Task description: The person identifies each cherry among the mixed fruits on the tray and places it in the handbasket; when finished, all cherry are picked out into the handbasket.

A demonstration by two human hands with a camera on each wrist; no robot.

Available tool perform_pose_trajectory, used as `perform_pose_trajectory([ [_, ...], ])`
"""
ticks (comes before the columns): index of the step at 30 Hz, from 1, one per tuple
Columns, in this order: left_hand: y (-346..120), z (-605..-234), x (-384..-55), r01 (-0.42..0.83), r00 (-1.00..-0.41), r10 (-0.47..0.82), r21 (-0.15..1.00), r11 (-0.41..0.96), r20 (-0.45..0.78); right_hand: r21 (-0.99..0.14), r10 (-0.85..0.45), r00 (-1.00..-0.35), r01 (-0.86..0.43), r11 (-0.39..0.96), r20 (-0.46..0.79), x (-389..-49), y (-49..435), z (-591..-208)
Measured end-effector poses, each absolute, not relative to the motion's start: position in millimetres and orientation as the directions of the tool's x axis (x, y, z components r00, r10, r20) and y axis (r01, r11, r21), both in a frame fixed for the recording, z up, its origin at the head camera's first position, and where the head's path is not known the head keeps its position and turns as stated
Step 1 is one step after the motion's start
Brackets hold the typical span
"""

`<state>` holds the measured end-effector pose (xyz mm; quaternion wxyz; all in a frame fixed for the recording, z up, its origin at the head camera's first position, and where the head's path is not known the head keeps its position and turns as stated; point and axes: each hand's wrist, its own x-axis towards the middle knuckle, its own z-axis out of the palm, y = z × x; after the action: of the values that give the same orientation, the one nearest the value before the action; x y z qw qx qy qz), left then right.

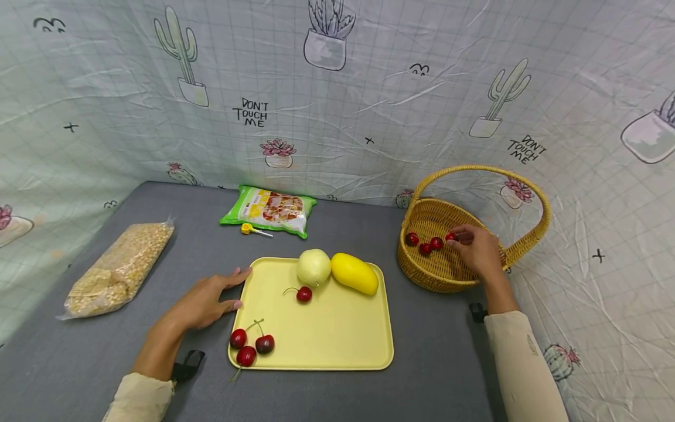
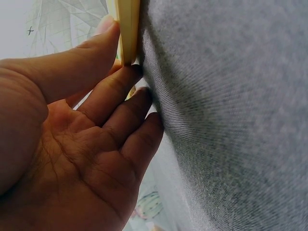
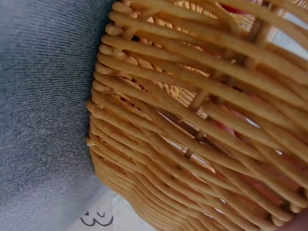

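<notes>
While the left hand (image 1: 203, 302), fingers (image 2: 122, 103) spread, braced the tray (image 1: 337, 346) on the worktop (image 1: 443, 363), the right hand (image 1: 481, 251) pinched a cherry (image 1: 451, 237) inside the basket (image 1: 437, 275).

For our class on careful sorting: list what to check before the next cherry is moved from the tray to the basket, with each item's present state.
1. Left hand steadies the tray: ok, fingers touch its left edge.
2. Cherries remain on the tray: ok, four show.
3. Right hand free of the basket: not ok, it reaches inside.
4. Right hand empty: cannot tell, a red cherry shows at its fingertips.
5. Room in the basket: ok, few cherries inside.
</notes>
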<state>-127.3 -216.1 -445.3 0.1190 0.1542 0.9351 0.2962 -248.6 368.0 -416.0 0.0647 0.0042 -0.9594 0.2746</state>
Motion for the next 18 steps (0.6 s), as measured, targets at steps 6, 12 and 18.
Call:
perform_pose_trajectory([
  [6,-215.7,-445.5,-128.0,0.22,-0.923,0.36,0.586,0.78,-0.133,-0.522,0.03,-0.998,-0.007,0.853,0.063,-254.6,372.6,-417.9],
  [12,-217.0,-446.1,-128.2,0.229,-0.922,0.366,0.578,0.783,-0.13,-0.519,0.048,-0.999,0.047,0.853,-0.01,-257.8,375.6,-420.2],
  [18,-217.2,-446.1,-127.8,0.234,-0.921,0.369,0.583,0.778,-0.123,-0.492,0.017,-0.999,0.034,0.87,-0.04,-259.6,376.7,-422.4],
])
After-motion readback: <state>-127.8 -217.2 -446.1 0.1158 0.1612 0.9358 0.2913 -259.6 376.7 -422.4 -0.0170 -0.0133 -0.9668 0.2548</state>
